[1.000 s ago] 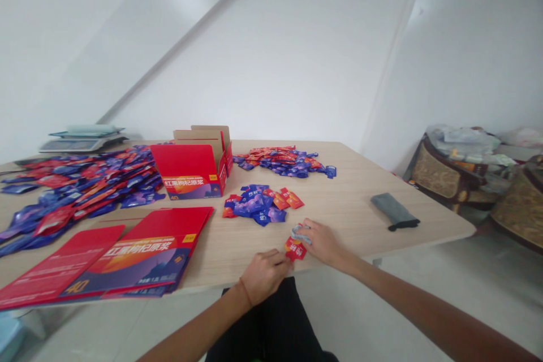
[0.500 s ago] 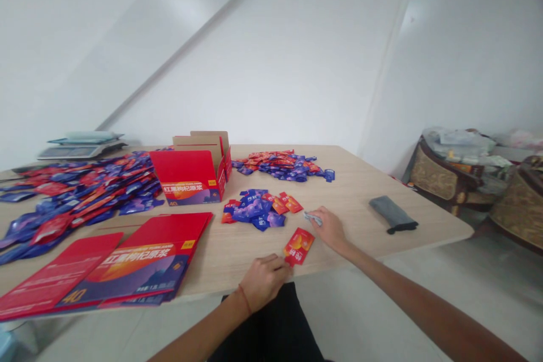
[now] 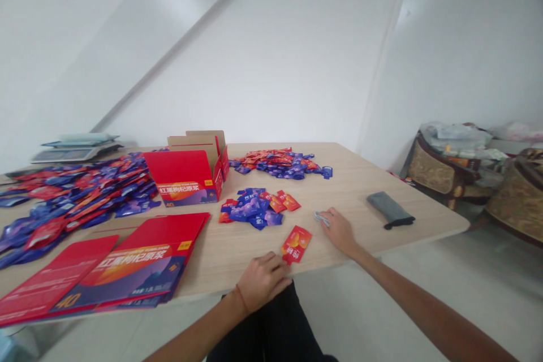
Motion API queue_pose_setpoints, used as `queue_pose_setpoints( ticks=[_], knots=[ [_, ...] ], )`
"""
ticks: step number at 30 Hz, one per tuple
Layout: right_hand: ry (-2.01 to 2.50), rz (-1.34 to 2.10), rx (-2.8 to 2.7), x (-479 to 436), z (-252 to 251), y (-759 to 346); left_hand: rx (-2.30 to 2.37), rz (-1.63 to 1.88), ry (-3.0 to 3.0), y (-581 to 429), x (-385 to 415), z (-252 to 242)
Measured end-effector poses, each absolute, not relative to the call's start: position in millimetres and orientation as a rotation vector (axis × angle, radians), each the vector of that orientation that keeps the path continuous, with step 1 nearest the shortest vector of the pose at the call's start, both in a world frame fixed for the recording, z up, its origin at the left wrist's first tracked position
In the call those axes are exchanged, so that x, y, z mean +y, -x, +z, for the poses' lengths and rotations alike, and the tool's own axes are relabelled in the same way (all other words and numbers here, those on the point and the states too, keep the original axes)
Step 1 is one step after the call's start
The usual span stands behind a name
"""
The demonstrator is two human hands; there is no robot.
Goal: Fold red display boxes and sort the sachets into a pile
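My left hand [image 3: 263,281] is at the table's front edge, its curled fingers on the near corner of a red sachet [image 3: 297,244]. The sachet lies flat with its printed front up. To the right of it, my right hand [image 3: 339,231] rests low over the tabletop, closed on a small folded grey-white cloth [image 3: 321,218]. Just beyond the sachet is a small heap of purple and red sachets [image 3: 251,207], which neither hand touches.
An open red carton [image 3: 186,175] stands at centre left, with flattened cartons [image 3: 139,263] in front. A big sachet pile [image 3: 97,186] covers the left; another pile [image 3: 275,163] lies farther back. A scale [image 3: 76,150] and a grey pouch [image 3: 390,208] are also on the table.
My right hand has moved right with the cloth, away from the red sachet. My left hand stays at the sachet's corner. The view has shifted slightly.
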State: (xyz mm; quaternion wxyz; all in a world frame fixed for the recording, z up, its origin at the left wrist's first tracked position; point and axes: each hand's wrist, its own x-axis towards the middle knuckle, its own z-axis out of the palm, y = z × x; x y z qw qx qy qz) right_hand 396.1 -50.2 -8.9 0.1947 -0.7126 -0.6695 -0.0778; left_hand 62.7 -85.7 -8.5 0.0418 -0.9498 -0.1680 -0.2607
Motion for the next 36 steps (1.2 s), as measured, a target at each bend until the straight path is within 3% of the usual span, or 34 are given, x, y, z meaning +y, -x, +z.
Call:
queue_pose_setpoints(
  ticks=[13, 23, 26, 33, 36],
  knots=[
    [2.041, -0.192, -1.870, -49.4, -7.8, -395.3, -0.234, -0.721, 2.586, -69.4, -102.5, -8.9],
    [2.034, -0.204, -1.873, -48.5, -8.8, -395.2, -0.283, -0.663, 2.640, -71.6, -107.6, 2.1],
    [2.025, -0.198, -1.882, -50.2, -5.8, -394.6, -0.504, -0.770, 2.786, -74.7, -108.5, 13.2],
    [2.026, -0.183, -1.874, -51.3, -4.5, -394.4, -1.657, -1.549, 3.014, -85.4, -90.8, 43.0],
    [2.026, -0.194, -1.870, -51.2, -5.3, -394.3, -2.020, -1.585, 3.063, -83.9, -80.5, 39.3]
  ],
)
